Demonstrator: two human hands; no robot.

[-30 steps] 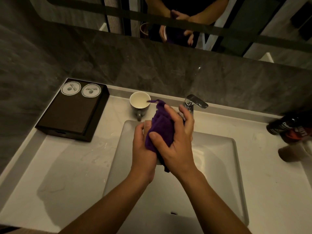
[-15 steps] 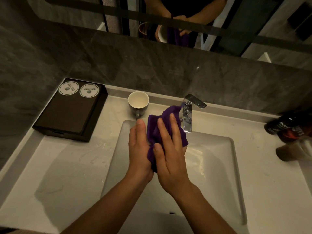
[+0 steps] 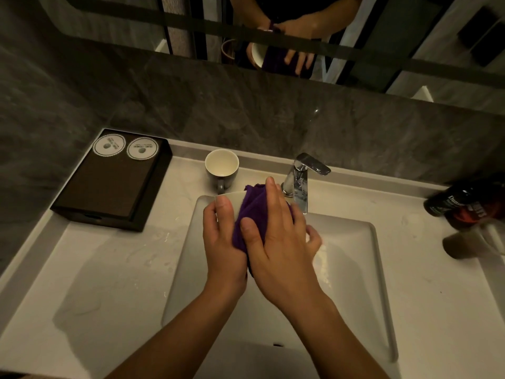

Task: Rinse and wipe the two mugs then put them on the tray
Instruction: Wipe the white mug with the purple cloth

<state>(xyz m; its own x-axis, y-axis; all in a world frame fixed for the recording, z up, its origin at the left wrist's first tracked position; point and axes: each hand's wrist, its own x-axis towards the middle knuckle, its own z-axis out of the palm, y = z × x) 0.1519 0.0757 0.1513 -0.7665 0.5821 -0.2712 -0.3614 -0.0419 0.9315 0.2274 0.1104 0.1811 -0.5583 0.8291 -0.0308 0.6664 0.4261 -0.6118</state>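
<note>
Over the white sink basin (image 3: 355,269) my left hand (image 3: 222,242) grips a mug (image 3: 232,196), of which only a pale strip of rim shows above my fingers. My right hand (image 3: 278,242) presses a purple cloth (image 3: 252,214) against that mug, fingers curled round cloth and mug. The mirror shows the mug's pale inside with the cloth in it. A second mug (image 3: 222,166), grey outside and pale inside, stands upright on the counter behind the basin, handle toward me. The dark tray (image 3: 109,187) sits at the back left with two round paper coasters (image 3: 124,146) on it.
A chrome tap (image 3: 300,181) stands behind the basin, just right of my hands. Dark bottles (image 3: 464,203) and a blurred tumbler (image 3: 464,246) stand at the right edge. The white counter (image 3: 109,283) left of the basin has wet patches. A grey stone wall and a mirror rise behind.
My right hand has slid the cloth round the mug, from wrapping its near side to pressing along its top and right side. The mug's rim now shows above my left fingers.
</note>
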